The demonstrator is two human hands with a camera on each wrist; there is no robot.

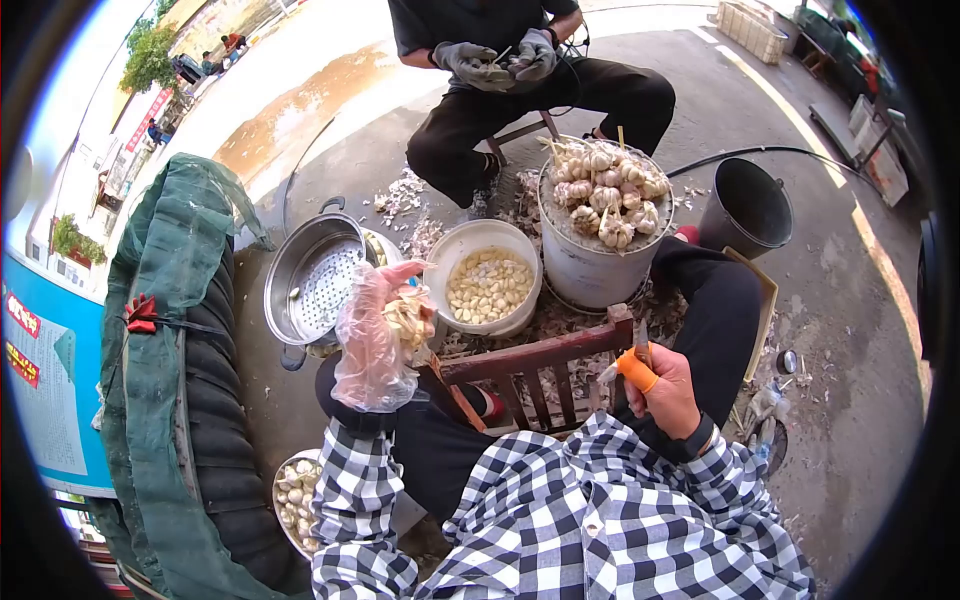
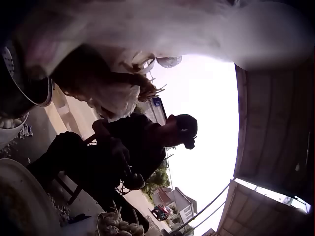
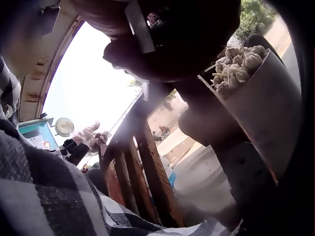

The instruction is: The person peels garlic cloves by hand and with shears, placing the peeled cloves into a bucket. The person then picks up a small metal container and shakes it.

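Curling over the peel-littered ground (image 1: pixel 830 420), the gloved left hand (image 1: pixel 368 330) holds garlic (image 1: pixel 410 318) near the white bucket (image 1: pixel 470 240) of peeled cloves (image 1: pixel 490 285), while the right hand (image 1: pixel 674 394) grips a small knife (image 1: pixel 641 345).

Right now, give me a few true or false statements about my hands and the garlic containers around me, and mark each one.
1. Your left hand wears a clear plastic glove. True.
2. Your right hand wears the same kind of glove. False: no plastic glove shows on your right hand.
3. The white bucket of loose pale cloves stands left of the white bucket piled with whole garlic bulbs. True.
4. The whole bulbs are piled in the black bucket. False: they are heaped on the white one beside it.
5. The person sitting opposite wears grey gloves. True.
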